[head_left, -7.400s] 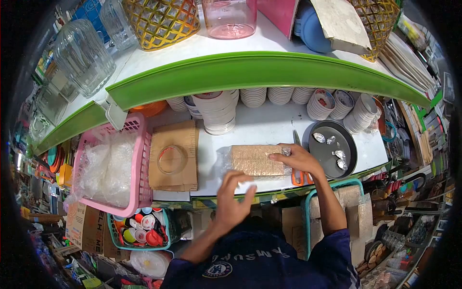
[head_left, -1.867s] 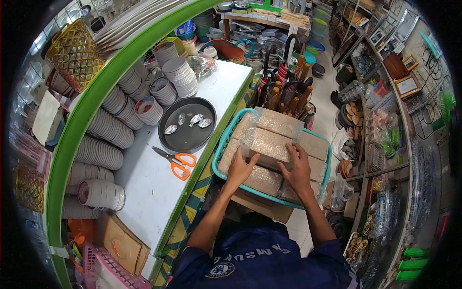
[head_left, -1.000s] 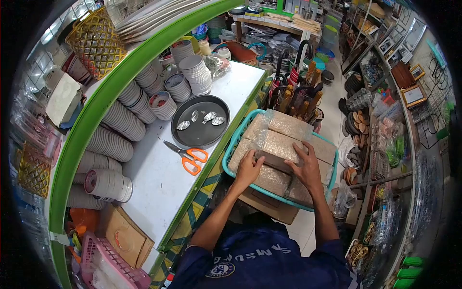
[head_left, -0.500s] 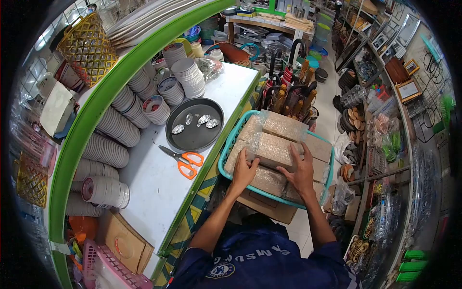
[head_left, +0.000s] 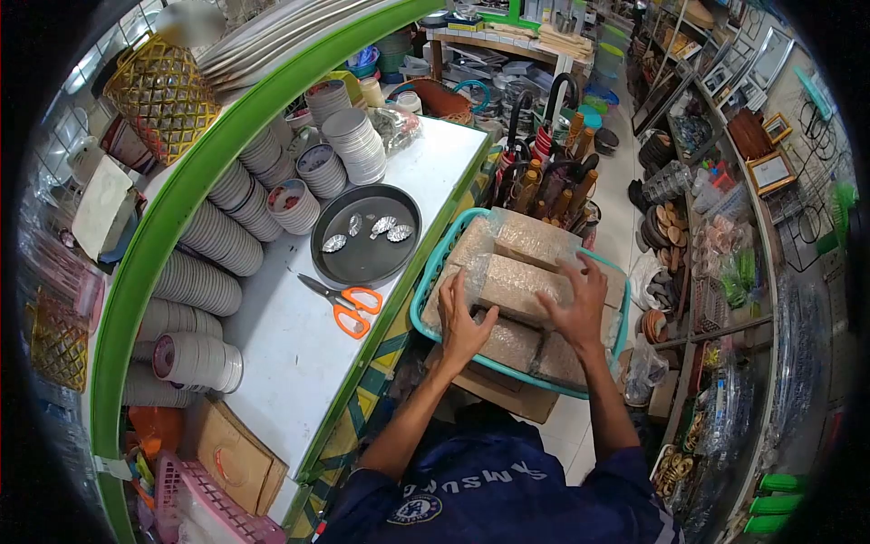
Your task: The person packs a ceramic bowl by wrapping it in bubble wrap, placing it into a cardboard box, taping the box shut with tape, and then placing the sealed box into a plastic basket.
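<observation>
Left hand (head_left: 465, 325), right hand (head_left: 580, 306): open, fingers curved | wrapped block (head_left: 515, 285) between, grip unclear | teal basket (head_left: 506, 371) around it

Packages (head_left: 514, 286) hide the floor of the teal basket (head_left: 428, 279); a blurred grey shape (head_left: 190, 23) seems roundish.

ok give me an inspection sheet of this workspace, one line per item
Surface: white counter, small dark marks
Things: wrapped brown blocks in a teal basket
Clutter: orange-handled scissors and a dark pan holding foil pieces, on the counter
Left hand: open, fingers at the middle block's left end
Right hand: open, by its right end; contact unclear
Cables: nothing seen near the hands
Surroundings: stacked bowls left; crowded shelves right
</observation>
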A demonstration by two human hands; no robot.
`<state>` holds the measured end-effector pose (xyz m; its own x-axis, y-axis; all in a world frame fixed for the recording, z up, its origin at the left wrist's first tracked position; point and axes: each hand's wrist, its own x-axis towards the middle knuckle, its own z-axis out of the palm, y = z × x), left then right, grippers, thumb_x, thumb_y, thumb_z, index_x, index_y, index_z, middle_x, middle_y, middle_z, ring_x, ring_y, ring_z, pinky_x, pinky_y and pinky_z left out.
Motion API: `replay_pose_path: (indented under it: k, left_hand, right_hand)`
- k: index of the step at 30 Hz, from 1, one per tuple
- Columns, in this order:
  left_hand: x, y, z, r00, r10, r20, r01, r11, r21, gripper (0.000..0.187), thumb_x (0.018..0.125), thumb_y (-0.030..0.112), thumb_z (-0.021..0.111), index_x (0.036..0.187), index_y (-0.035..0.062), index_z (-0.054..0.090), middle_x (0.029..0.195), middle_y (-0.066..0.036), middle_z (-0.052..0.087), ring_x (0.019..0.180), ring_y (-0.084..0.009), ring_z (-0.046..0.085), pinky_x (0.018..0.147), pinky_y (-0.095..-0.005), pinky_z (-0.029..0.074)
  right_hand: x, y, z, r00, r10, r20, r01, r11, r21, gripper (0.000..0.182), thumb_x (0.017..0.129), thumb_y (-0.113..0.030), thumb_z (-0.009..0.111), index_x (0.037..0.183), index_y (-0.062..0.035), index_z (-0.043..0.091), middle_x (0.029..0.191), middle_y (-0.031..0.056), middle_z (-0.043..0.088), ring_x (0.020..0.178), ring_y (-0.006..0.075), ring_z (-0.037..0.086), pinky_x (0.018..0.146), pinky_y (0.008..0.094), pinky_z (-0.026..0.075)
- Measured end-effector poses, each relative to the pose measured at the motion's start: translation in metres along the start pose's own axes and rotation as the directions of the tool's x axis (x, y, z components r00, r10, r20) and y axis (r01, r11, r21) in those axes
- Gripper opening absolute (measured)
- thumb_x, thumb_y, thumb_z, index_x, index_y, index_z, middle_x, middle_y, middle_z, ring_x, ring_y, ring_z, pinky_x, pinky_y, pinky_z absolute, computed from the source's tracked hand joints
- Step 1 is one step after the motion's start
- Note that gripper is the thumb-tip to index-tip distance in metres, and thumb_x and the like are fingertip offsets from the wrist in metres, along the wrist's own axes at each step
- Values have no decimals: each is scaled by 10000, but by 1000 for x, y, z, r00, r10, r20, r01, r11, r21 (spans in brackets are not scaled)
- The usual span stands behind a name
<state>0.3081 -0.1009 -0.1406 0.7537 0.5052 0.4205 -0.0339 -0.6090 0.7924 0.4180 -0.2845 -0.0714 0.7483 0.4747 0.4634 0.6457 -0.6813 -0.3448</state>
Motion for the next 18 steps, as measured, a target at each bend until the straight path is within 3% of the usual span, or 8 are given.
replay_pose_path:
  k: [4,7,10,12,16,18]
  left_hand:
    - [9,6,-4,988,117,105,-121,992,28,826,803,240,772,1485,81,335,1439,-250,303,1339,-459,332,1078,-517,337]
    - [17,4,-4,970,95,222,-80,994,-77,819,796,323,801,1467,112,380,1493,-241,283,1387,-435,310,1118,-503,322]
    - [30,3,-8,939,70,338,-33,993,-113,823,786,382,805,1456,124,403,1505,-251,307,1396,-437,321,1121,-495,331]
    - [36,5,-11,907,40,418,-24,999,-43,816,790,396,796,1453,124,405,1466,-244,390,1380,-430,361,1117,-485,344]
    - [53,-5,-4,884,36,465,2,997,-82,795,793,398,786,1454,160,413,1519,-282,314,1384,-449,354,1088,-484,382]
    - [64,-6,-6,856,52,515,-3,995,-96,783,792,408,783,1443,157,428,1477,-276,391,1362,-436,394,1081,-474,392]
  right_hand:
    - [41,39,12,993,120,5,-120,989,82,718,740,-495,796,1314,-116,591,1412,191,416,1285,382,422,1063,506,366]
    - [72,59,9,920,32,391,-159,941,299,850,728,-527,806,1419,-140,498,1508,209,330,1403,398,324,1133,503,322]
    - [89,77,21,855,-96,509,-79,947,310,873,689,-508,838,1414,-153,508,1510,197,360,1401,370,347,1133,479,334]
    - [97,81,23,842,-89,531,-100,943,317,877,676,-485,849,1414,-155,510,1498,179,396,1392,351,371,1133,462,339]
    - [106,82,15,799,-79,597,-166,924,344,862,656,-410,866,1406,-156,524,1458,120,488,1356,303,440,1134,429,348]
    - [110,86,15,793,-106,600,-160,914,373,847,661,-383,865,1403,-156,527,1458,114,491,1351,298,447,1134,424,350]
